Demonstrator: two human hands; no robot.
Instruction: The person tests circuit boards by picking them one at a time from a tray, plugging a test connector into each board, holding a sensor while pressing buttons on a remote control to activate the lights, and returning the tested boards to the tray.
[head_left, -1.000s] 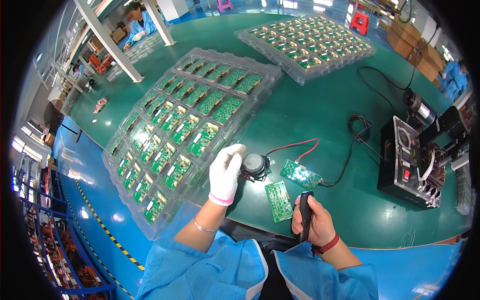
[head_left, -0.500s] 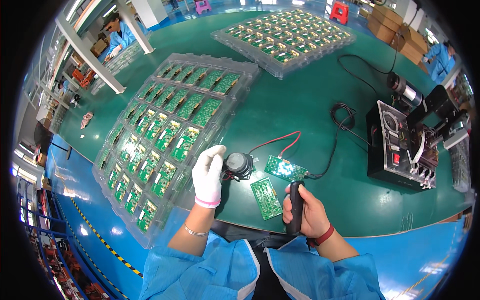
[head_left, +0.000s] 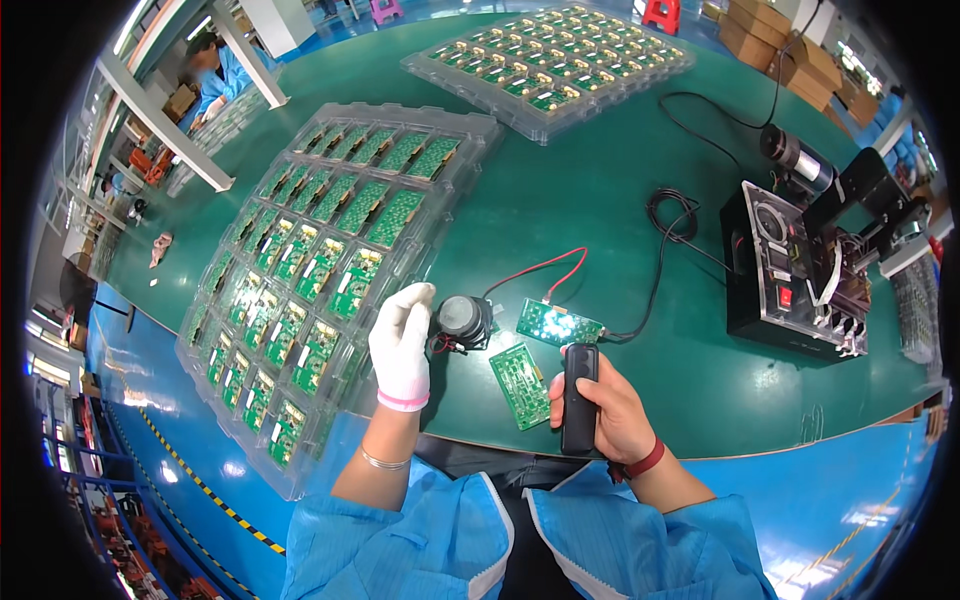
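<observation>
My left hand (head_left: 401,345), in a white glove, is open beside a round black speaker (head_left: 462,318); its fingers stretch away from me, and I cannot tell whether they touch it. My bare right hand (head_left: 607,408) grips a slim black remote control (head_left: 580,400), thumb lying on its face. Just beyond that lies a green circuit board (head_left: 560,323) with glowing white lights, joined to a red wire (head_left: 570,272) and a black cable (head_left: 655,290). Between my hands a second green circuit board (head_left: 519,386) lies flat on the table.
Left of me, a clear plastic tray (head_left: 400,118) holds rows of circuit boards; another tray (head_left: 545,130) of boards lies farther back. A black test fixture (head_left: 790,290) with a red switch stands at right on the green table (head_left: 560,205). Two co-workers in blue appear far off.
My right hand has turned the remote control so its face shows, and the thumb now rests on it. My left hand stays beside the speaker. The whole view has shifted slightly.
</observation>
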